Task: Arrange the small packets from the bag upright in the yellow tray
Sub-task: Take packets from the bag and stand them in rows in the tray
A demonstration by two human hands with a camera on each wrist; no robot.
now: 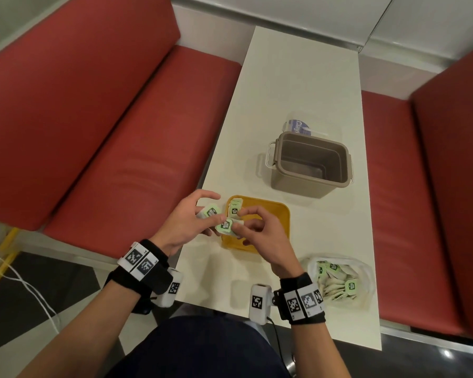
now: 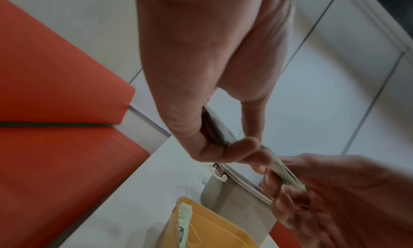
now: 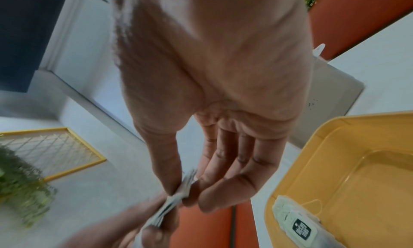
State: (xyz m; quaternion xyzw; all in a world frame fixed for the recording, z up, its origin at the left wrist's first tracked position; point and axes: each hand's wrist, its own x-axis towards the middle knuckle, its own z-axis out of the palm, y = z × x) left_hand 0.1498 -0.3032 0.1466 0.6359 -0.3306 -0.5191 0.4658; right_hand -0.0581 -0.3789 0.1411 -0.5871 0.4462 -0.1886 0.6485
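While both hands meet over the yellow tray (image 1: 280,214), the left hand (image 1: 186,222) holds a few packets (image 1: 212,211) and the right hand (image 1: 260,233) pinches one packet (image 1: 225,226). From the left wrist, the fingers (image 2: 236,151) grip the packets. From the right wrist, packets already in the tray (image 3: 299,229) stand against its wall. The bag (image 1: 339,282) lies near the right wrist.

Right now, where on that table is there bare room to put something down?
The far end of the table, beyond the grey tub, is bare, as is the strip between the yellow tray and the bag. Around both hands and the tray's left corner it is crowded.
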